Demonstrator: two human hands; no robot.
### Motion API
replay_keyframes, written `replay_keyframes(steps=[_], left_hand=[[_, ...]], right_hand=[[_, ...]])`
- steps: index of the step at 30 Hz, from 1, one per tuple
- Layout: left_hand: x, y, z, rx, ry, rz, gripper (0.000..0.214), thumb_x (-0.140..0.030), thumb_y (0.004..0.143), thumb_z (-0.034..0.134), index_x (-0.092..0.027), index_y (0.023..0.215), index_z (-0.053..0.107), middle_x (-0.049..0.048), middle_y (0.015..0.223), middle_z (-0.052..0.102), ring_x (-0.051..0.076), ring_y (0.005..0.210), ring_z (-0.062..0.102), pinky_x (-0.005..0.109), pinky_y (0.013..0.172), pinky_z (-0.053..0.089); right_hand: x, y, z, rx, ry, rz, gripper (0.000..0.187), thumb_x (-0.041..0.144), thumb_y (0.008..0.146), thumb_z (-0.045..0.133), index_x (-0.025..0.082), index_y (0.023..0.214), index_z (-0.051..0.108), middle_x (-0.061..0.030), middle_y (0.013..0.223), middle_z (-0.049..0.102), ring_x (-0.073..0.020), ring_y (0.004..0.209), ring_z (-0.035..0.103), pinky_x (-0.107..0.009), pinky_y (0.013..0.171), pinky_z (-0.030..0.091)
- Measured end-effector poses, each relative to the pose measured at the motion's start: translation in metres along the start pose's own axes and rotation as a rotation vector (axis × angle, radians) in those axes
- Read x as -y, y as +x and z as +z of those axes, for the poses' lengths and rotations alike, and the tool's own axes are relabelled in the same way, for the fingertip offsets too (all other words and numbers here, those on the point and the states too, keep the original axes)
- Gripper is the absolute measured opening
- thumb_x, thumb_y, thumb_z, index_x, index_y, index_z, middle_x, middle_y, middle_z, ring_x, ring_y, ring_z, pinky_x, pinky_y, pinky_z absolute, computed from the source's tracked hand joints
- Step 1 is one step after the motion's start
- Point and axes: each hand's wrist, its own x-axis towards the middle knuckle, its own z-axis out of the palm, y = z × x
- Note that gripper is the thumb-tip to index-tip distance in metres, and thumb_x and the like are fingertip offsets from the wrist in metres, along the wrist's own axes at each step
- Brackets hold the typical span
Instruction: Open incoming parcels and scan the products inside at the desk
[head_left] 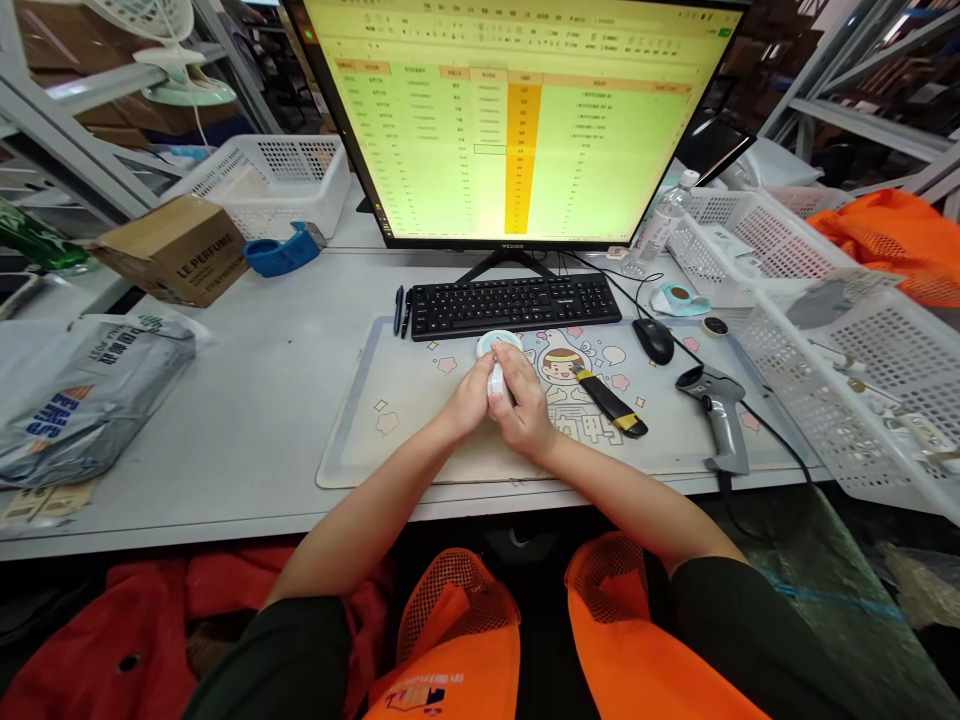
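Both of my hands are closed around a small round white object with a pale blue-green top [498,340], held above the desk mat [420,440] just in front of the keyboard. My left hand [472,391] grips its left side. On the other side, my right hand [523,402] wraps it with the thumb against its near face. My fingers cover much of it, so whether it is a jar or a roll I cannot tell. A black and yellow utility knife [611,405] lies on the mat to the right of my hands.
A keyboard [517,305] sits below the monitor [495,130]. To the right are a mouse [653,341], a barcode scanner [721,415] and white baskets [862,400]. At left lie a cardboard box [176,250], a blue tape dispenser [283,252] and a grey mailing bag [97,395].
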Motion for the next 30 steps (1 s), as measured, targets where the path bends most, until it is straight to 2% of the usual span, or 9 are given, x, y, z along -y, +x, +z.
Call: replay_keyframes(steps=[3,5,9,11,14,18,24,28,30], left_hand=[[-0.006,-0.002,0.001,0.147,-0.101,-0.199,0.047,-0.059,0.097,0.059,-0.019,0.116,0.074,0.0120,0.118,0.077,0.035,0.135,0.062,0.048,0.120,0.048],[-0.006,-0.005,0.004,0.112,-0.038,-0.165,0.057,-0.068,0.097,0.054,-0.018,0.119,0.073,0.0140,0.123,0.074,0.036,0.140,0.059,0.051,0.123,0.046],[0.003,-0.012,0.005,-0.088,0.411,0.373,0.078,-0.084,0.092,0.051,-0.022,0.135,0.068,0.0163,0.146,0.061,0.035,0.151,0.044,0.054,0.132,0.027],[0.005,-0.012,0.002,-0.047,0.617,0.613,0.085,-0.089,0.079,0.066,-0.026,0.135,0.068,0.0164,0.150,0.058,0.037,0.149,0.046,0.057,0.132,0.025],[0.000,-0.008,-0.002,0.095,0.761,0.738,0.080,-0.076,0.063,0.090,-0.029,0.124,0.072,0.0148,0.146,0.062,0.040,0.143,0.051,0.060,0.128,0.029],[-0.010,-0.010,0.004,0.090,0.726,0.718,0.075,-0.051,0.065,0.098,-0.026,0.130,0.069,0.0160,0.148,0.063,0.041,0.145,0.051,0.060,0.129,0.030],[-0.015,-0.015,0.007,0.183,0.642,0.571,0.073,-0.045,0.062,0.100,-0.025,0.127,0.071,0.0162,0.145,0.065,0.043,0.146,0.052,0.062,0.130,0.027],[-0.005,-0.006,0.001,0.067,0.555,0.507,0.098,-0.048,0.060,0.100,-0.024,0.147,0.059,0.0172,0.157,0.054,0.042,0.156,0.039,0.058,0.134,0.021],[0.003,-0.001,0.001,0.008,0.378,0.357,0.101,-0.050,0.063,0.097,-0.025,0.151,0.054,0.0162,0.160,0.052,0.041,0.157,0.037,0.059,0.133,0.025]], right_hand=[[0.000,-0.001,-0.001,0.055,-0.040,-0.127,0.058,0.042,0.100,0.048,0.025,0.155,0.056,-0.0111,0.156,0.060,-0.0313,0.151,0.050,-0.059,0.127,0.035],[0.001,-0.001,0.000,0.068,-0.016,-0.110,0.058,0.045,0.100,0.049,0.026,0.155,0.057,-0.0107,0.157,0.059,-0.0315,0.151,0.050,-0.059,0.128,0.034],[0.006,0.007,-0.002,-0.090,0.208,0.219,0.065,0.059,0.103,0.041,0.026,0.157,0.054,-0.0088,0.168,0.045,-0.0291,0.159,0.037,-0.056,0.132,0.030],[0.009,0.015,-0.009,-0.130,0.439,0.431,0.067,0.064,0.103,0.035,0.027,0.157,0.054,-0.0072,0.164,0.050,-0.0281,0.156,0.041,-0.054,0.129,0.036],[0.008,0.028,-0.025,-0.026,0.829,0.704,0.069,0.066,0.099,0.037,0.026,0.151,0.059,-0.0069,0.142,0.069,-0.0294,0.134,0.063,-0.050,0.112,0.054],[0.002,0.041,-0.041,0.017,0.993,0.819,0.062,0.063,0.092,0.049,0.023,0.135,0.069,-0.0064,0.122,0.077,-0.0293,0.111,0.073,-0.047,0.099,0.061],[-0.011,0.044,-0.044,0.100,1.145,1.020,0.041,0.049,0.083,0.064,0.022,0.113,0.073,-0.0049,0.102,0.080,-0.0281,0.097,0.075,-0.045,0.091,0.064],[-0.016,0.044,-0.029,-0.018,1.105,1.019,0.038,0.053,0.082,0.065,0.022,0.102,0.073,-0.0057,0.098,0.080,-0.0280,0.097,0.075,-0.044,0.093,0.063],[-0.014,0.046,-0.024,-0.139,0.921,0.906,0.040,0.056,0.084,0.063,0.022,0.104,0.073,-0.0065,0.103,0.080,-0.0275,0.100,0.074,-0.045,0.097,0.061]])
